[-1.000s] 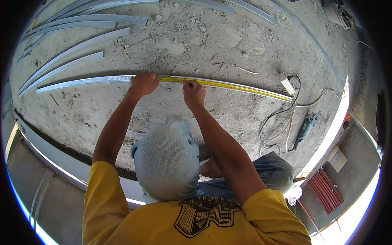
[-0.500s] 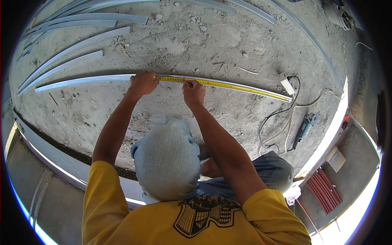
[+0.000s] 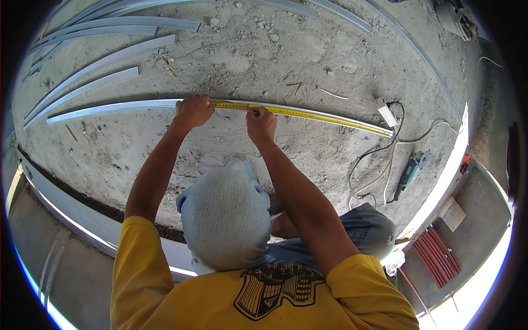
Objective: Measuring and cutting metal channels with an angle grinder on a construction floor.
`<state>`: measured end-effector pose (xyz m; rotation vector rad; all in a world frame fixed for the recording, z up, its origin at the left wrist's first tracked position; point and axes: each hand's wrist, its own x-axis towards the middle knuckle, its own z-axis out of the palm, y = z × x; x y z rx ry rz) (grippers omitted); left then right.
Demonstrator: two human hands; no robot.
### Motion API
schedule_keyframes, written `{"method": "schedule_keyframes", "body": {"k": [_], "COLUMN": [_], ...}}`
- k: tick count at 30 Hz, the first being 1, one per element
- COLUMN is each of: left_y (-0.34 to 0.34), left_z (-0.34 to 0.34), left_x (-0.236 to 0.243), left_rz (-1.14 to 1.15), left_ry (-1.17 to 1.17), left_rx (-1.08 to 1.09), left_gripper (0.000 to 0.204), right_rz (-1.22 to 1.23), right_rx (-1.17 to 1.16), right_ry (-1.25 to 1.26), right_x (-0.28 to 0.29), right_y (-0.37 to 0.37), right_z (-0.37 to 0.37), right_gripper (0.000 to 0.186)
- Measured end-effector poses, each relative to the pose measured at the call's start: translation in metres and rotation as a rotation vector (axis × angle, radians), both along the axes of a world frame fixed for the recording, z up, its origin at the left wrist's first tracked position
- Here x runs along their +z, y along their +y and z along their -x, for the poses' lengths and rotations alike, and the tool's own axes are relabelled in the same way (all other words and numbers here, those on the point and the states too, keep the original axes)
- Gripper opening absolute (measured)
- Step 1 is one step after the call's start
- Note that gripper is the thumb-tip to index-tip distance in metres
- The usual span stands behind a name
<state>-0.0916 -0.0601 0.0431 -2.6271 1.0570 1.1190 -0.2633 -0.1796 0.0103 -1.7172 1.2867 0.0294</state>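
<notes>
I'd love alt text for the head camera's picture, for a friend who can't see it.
A person's left hand curls over a long metal strip where a yellow tape measure emerges, while the right hand pinches the tape farther along. More metal strips lie beyond on dusty ground; cables and an angle grinder lie to the right.

Soft daylight covers the floor (image 3: pixel 308 60), with white glare lower right and fisheye bowing toward black corners.
</notes>
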Motion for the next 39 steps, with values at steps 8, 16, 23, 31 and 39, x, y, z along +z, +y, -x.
{"method": "schedule_keyframes", "body": {"k": [8, 16, 23, 31, 39], "left_y": [-0.002, -0.004, 0.003, 0.003, 0.006], "left_z": [0.001, -0.001, 0.001, 0.001, 0.007], "left_x": [-0.001, 0.004, -0.004, -0.008, 0.002], "left_rz": [-0.009, -0.057, 0.026, 0.033, 0.062], "left_ry": [0.01, 0.059, -0.007, -0.007, -0.03], "left_rx": [0.008, 0.038, 0.016, 0.009, -0.024], "left_gripper": [0.032, 0.035, 0.031, 0.031, 0.028], "right_rz": [0.015, 0.034, 0.056, 0.052, 0.091], "right_rx": [0.005, 0.009, -0.007, -0.002, 0.071], "right_ry": [0.011, -0.001, -0.017, 0.048, 0.19], "right_x": [0.0, 0.003, -0.01, -0.003, 0.014], "right_y": [-0.001, 0.004, 0.007, 0.005, 0.001], "right_z": [0.0, -0.002, 0.001, -0.005, -0.016], "right_gripper": [0.021, 0.021, 0.021, 0.022, 0.021]}}
